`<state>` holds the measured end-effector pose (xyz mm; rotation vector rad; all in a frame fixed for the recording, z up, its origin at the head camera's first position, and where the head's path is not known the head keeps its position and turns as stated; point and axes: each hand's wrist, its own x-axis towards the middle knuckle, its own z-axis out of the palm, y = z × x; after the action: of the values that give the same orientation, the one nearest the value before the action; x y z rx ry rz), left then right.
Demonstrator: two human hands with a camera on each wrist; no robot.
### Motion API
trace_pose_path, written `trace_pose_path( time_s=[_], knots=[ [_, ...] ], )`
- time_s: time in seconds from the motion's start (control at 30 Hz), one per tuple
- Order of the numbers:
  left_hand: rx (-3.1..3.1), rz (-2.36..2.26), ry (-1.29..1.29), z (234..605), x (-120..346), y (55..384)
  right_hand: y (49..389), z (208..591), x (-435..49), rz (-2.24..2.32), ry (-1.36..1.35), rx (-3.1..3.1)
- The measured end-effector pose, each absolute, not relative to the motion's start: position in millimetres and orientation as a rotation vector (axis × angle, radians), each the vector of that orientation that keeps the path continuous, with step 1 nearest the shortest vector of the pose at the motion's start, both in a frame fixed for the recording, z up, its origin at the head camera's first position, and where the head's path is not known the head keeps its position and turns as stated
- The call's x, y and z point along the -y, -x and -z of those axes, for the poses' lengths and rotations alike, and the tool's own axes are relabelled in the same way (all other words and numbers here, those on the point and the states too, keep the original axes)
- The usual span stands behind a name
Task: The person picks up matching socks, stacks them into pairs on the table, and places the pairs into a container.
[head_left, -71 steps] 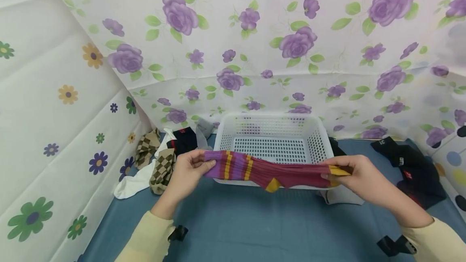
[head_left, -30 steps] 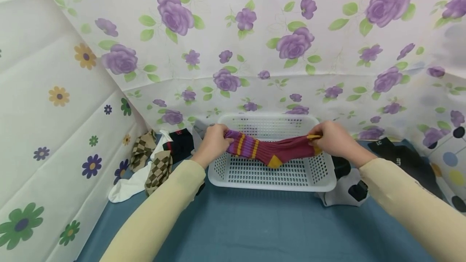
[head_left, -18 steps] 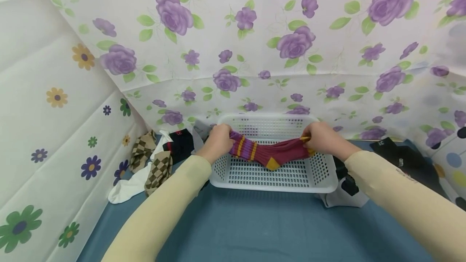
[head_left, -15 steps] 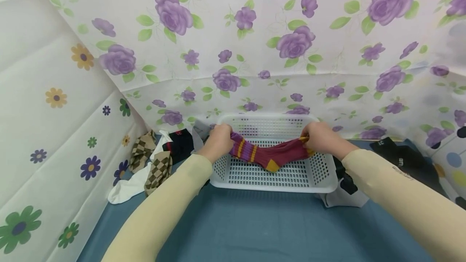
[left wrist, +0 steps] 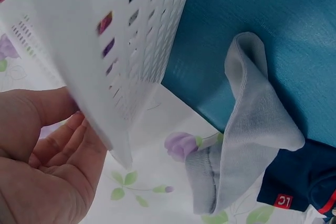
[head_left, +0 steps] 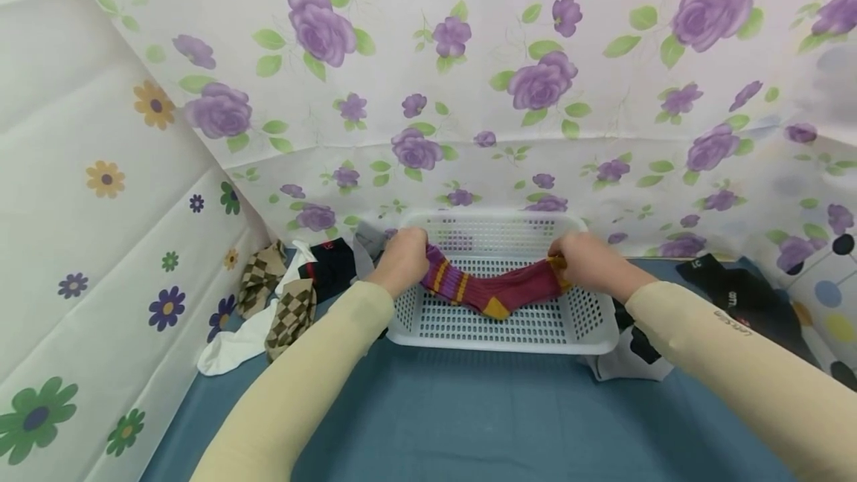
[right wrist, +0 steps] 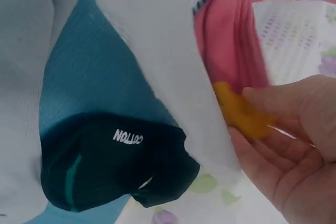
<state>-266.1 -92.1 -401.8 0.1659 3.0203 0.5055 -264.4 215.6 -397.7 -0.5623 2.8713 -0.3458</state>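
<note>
A maroon sock (head_left: pixel 498 292) with purple and yellow stripes at the cuff and a yellow heel and toe hangs between my hands, sagging in the middle. My left hand (head_left: pixel 404 262) grips the striped cuff end. With thumb and fingers, my right hand (head_left: pixel 588 262) pinches the yellow toe, which shows plainly in the right wrist view. The sock is inside the white plastic basket (head_left: pixel 502 346), below its rim level. In the left wrist view, the basket wall (left wrist: pixel 89 51) hides the cuff and the fingertips.
Left of the basket lie checkered socks (head_left: pixel 292 316), a white sock (head_left: pixel 237 348), a navy sock (head_left: pixel 331 266) and a grey sock (left wrist: pixel 247 124). On the right are a light grey sock (head_left: pixel 626 363), a dark green sock (right wrist: pixel 118 161) and black socks (head_left: pixel 756 303). Flowered sheets hang behind.
From in front of the basket, both hands have carried the stretched sock forward and down into it. The hands have come slightly closer together, and the sock sags more.
</note>
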Motion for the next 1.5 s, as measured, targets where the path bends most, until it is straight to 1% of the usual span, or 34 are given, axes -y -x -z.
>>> trace_pose_path(
  time_s=[0.2,0.33,0.47,0.53,0.77,0.93,1.07,1.23,1.37,1.5],
  knots=[
    [-3.066,-0.442,-0.214,395,90,263,265,399,-208,0.360,0.520,-2.887],
    [-3.056,-0.365,-0.299,390,83,265,266,400,-201,0.328,0.598,-2.868],
    [-2.930,-0.310,-0.422,394,76,265,264,409,-195,0.227,0.670,-2.804],
    [-2.855,-0.250,-0.453,400,73,263,263,414,-192,0.178,0.658,-2.769],
    [-2.677,-0.169,-0.325,405,68,252,256,424,-190,0.098,0.591,-2.673],
    [-2.635,-0.226,-0.334,402,70,252,256,422,-191,0.128,0.579,-2.662],
    [-2.616,-0.320,-0.370,397,75,257,262,408,-197,0.238,0.566,-2.656],
    [-2.703,-0.484,-0.465,369,87,257,259,373,-209,0.403,0.610,-2.743],
    [-2.826,-0.653,-0.525,338,97,238,247,351,-222,0.487,0.647,-2.824],
    [-2.992,-0.728,-0.559,318,105,207,225,342,-235,0.505,0.688,-2.916]
  ],
)
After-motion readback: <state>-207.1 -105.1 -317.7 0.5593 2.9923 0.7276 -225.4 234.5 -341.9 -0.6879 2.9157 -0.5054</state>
